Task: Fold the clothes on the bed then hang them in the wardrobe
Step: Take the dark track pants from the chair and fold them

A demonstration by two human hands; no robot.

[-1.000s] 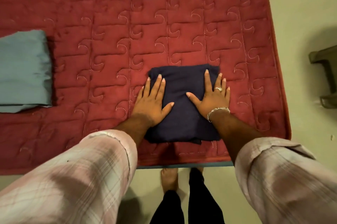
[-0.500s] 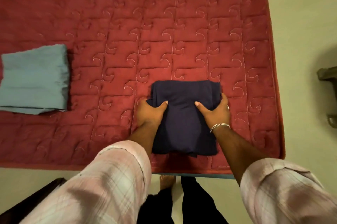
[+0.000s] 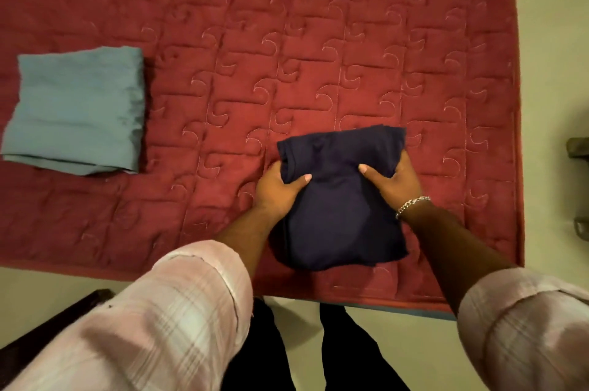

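Observation:
A folded dark navy garment (image 3: 338,199) is held just above the red quilted bed (image 3: 287,40) near its front right corner. My left hand (image 3: 275,188) grips its left side, thumb on top and fingers underneath. My right hand (image 3: 398,180), with a silver bracelet at the wrist, grips its right side the same way. A folded light blue garment (image 3: 76,110) lies flat on the bed at the far left, apart from both hands.
The bed's front edge runs just below the navy garment, with pale floor (image 3: 551,24) to the right and in front. A dark piece of furniture (image 3: 578,151) stands at the right edge. A dark object (image 3: 47,327) sits at the lower left.
My hands went from pressing flat on the navy garment to gripping its two sides. The garment has lifted slightly and its far edge now curls up.

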